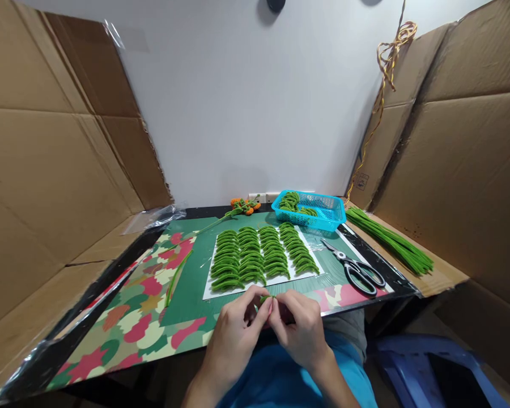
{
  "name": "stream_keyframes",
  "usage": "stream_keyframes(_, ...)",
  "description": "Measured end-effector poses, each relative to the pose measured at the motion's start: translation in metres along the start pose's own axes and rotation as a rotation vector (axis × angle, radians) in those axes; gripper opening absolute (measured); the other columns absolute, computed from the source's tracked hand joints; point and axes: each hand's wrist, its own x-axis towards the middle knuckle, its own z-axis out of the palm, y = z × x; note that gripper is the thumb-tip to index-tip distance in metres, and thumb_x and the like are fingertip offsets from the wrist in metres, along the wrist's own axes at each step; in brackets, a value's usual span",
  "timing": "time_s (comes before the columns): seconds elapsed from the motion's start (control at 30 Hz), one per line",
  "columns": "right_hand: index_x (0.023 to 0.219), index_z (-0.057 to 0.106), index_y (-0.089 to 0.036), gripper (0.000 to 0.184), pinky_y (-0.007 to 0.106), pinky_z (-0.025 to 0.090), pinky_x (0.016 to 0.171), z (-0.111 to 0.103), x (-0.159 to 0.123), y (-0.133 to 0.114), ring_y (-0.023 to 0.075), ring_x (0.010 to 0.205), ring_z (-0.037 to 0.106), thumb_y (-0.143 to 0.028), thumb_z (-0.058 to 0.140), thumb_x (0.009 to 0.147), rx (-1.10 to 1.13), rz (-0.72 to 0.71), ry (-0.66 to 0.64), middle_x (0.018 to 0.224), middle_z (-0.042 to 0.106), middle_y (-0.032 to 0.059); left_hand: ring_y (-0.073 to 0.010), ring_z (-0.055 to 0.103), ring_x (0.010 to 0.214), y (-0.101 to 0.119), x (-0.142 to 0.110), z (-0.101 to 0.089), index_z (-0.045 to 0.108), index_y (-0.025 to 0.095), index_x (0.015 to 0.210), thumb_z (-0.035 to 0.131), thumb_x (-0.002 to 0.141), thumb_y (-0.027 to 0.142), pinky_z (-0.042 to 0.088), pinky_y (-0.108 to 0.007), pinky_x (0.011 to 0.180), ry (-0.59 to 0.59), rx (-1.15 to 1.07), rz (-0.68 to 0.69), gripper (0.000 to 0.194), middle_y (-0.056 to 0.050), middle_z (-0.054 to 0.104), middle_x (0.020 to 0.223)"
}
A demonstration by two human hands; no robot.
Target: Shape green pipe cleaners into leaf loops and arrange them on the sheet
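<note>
Both the left hand [240, 323] and the right hand [300, 324] are pinching one small green piece [265, 298] between their fingers [262, 313], near the front edge of the bench [153, 340], before a white sheet [208, 292]. Four columns of curved green strips [250, 255] are lying on that sheet; scissors [349, 265] are resting to its right, and a blue basket [329, 222] is standing behind.

I see vivid green on the leaf-like pieces [250, 258], set against a white sheet [207, 292], and again on the stem bundle [391, 241]. My feed shows the basket [318, 222] turquoise, the flowers [249, 211] orange, the scissors [343, 256] black-handled with grey. The worktop [187, 306] is dark green, bordered by camouflage blotches of red, cream and tan.
</note>
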Motion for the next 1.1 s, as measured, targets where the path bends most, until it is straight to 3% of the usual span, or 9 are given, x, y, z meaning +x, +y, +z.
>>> stream_keyframes(0.4,0.078,0.057,-0.021,0.027,0.026,0.034,0.055,-0.0005,-0.0005,-0.0004,0.0126,0.054,0.05,-0.017,0.052,0.104,-0.022,-0.013,-0.014,0.065,0.052,-0.0024,-0.0167,0.063,0.068,0.0001,-0.0002,0.0013,0.067,0.025,0.101,0.055,0.106,0.051,0.043,-0.025,0.062,-0.02,-0.04,-0.025,0.029,0.003,0.07,0.078)
stream_keyframes(0.77,0.08,0.058,-0.021,0.025,0.026,0.034,0.054,-0.0015,-0.0011,-0.0003,0.0124,0.054,0.05,-0.016,0.053,0.104,0.003,-0.01,-0.013,0.065,0.053,-0.0024,-0.0153,0.051,0.061,-0.0013,-0.0026,0.0025,0.062,0.025,0.1,0.057,0.104,0.051,0.038,-0.025,0.058,-0.001,-0.037,-0.031,0.026,0.005,0.058,0.071)
stream_keyframes(0.93,0.08,0.059,-0.021,0.025,0.026,0.034,0.054,-0.0013,-0.0016,-0.0007,0.0125,0.054,0.049,-0.017,0.053,0.105,-0.001,0.0,-0.018,0.065,0.053,-0.0024,-0.0137,0.053,0.061,-0.0035,-0.0023,0.0046,0.055,0.026,0.1,0.059,0.103,0.046,0.039,-0.023,0.056,0.041,-0.081,-0.027,0.022,0.005,0.059,0.077)
stream_keyframes(1.1,0.082,0.06,-0.02,0.024,0.026,0.035,0.053,-0.0043,-0.0001,-0.001,0.0121,0.053,0.049,-0.016,0.055,0.105,0.009,-0.022,0.015,0.065,0.052,-0.0028,-0.0135,0.054,0.06,0.0034,-0.0031,0.0023,0.057,0.025,0.095,0.058,0.103,0.047,0.038,-0.024,0.055,0.025,-0.04,-0.018,0.024,0.005,0.061,0.074)
